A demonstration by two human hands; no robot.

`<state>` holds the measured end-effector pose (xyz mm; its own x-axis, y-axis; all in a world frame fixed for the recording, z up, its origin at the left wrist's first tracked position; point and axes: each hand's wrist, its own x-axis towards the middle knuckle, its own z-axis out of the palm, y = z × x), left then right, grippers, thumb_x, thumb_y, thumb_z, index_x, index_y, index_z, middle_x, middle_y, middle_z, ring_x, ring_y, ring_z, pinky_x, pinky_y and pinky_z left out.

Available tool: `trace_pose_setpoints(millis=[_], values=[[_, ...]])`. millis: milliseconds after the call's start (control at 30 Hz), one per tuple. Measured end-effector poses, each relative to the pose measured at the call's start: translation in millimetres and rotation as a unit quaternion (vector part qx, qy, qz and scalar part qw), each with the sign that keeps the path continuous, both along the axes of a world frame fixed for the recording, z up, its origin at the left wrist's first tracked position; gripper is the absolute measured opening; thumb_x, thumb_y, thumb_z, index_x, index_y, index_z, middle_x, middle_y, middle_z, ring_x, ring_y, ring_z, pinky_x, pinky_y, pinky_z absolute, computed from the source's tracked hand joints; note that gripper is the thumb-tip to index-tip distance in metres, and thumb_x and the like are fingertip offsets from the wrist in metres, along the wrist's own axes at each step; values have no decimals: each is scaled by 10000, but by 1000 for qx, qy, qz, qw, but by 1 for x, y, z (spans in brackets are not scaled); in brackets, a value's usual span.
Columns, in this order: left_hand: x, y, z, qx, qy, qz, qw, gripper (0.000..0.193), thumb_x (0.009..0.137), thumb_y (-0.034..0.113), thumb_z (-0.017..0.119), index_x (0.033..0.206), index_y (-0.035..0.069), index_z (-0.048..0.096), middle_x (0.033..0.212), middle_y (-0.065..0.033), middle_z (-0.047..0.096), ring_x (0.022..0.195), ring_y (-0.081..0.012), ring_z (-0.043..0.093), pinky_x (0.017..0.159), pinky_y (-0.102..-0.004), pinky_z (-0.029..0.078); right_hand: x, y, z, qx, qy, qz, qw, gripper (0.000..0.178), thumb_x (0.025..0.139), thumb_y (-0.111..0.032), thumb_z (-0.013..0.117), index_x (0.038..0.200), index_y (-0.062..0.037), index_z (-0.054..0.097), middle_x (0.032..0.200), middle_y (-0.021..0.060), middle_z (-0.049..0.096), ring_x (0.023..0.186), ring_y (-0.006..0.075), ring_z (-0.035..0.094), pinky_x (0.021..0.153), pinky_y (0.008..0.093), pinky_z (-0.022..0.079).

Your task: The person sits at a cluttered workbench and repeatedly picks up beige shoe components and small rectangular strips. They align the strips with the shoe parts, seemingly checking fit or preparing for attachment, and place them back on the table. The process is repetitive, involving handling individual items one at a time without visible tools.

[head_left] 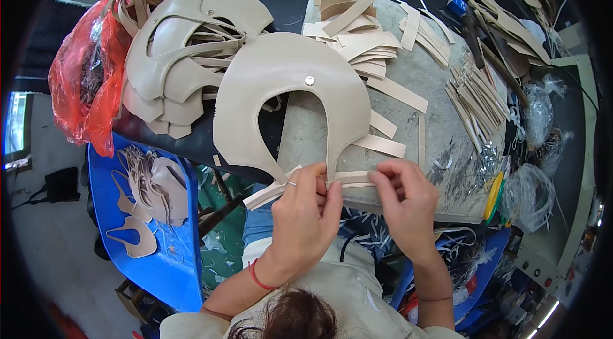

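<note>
A large beige leather panel (287,61), curved like a horseshoe with a round metal snap on it, lies over the near edge of the work surface. My left hand (305,205) pinches the panel's narrow lower end, where it meets a beige strip. That strip (353,178) runs level to the right, and its right end sits between the thumb and fingers of my right hand (407,201). Another folded strip piece (263,196) sticks out to the left of my left hand, by the panel's other end. My left fingers hide part of the join.
Stacked leather panels (172,51) lie left, beside a red plastic bag (89,77). Loose strips (364,38) cover part of the grey slab (396,96). A hammer (469,26) and strip bundle (476,99) lie right. A blue chair (166,262) with leather pieces stands lower left.
</note>
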<state>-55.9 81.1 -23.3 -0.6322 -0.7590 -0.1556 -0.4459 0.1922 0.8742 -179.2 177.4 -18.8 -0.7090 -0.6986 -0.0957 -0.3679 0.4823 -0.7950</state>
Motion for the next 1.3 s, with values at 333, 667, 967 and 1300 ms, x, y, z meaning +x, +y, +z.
trace_pose_setpoints(millis=[333, 667, 967, 1300], values=[[28, -3, -9, 119, 185, -7, 976, 249, 895, -35, 547, 1135, -59, 488, 925, -103, 626, 723, -130, 643, 610, -216, 516, -27, 2, 33, -49, 109, 181, 976, 344, 740, -176, 748, 1013, -17, 611, 951, 141, 581, 856, 331, 560, 776, 379, 449], [59, -4, 4, 5, 227, 8, 974, 278, 821, -27, 652, 1087, -36, 571, 884, -102, 587, 758, -149, 640, 617, -247, 553, 2, -34, 27, -155, -52, 365, 916, 231, 785, -100, 690, 1000, -46, 626, 950, 148, 583, 869, 321, 575, 758, 392, 465], [-29, -80, 60, -270, 273, -48, 922, 230, 785, -60, 661, 1005, -9, 616, 880, -103, 626, 631, -135, 585, 543, -251, 476, -25, -31, 57, -233, 7, 33, 972, 259, 793, -58, 679, 1042, -20, 616, 936, 90, 611, 754, 188, 573, 657, 287, 461], [-268, -190, -6, -406, -63, -45, 911, 248, 810, 206, 625, 954, 7, 593, 900, -201, 643, 864, -387, 614, 772, -472, 473, -45, 48, 12, -147, -34, -98, 984, 139, 825, -65, 663, 946, 1, 647, 789, 77, 629, 649, 124, 570, 621, 242, 454]])
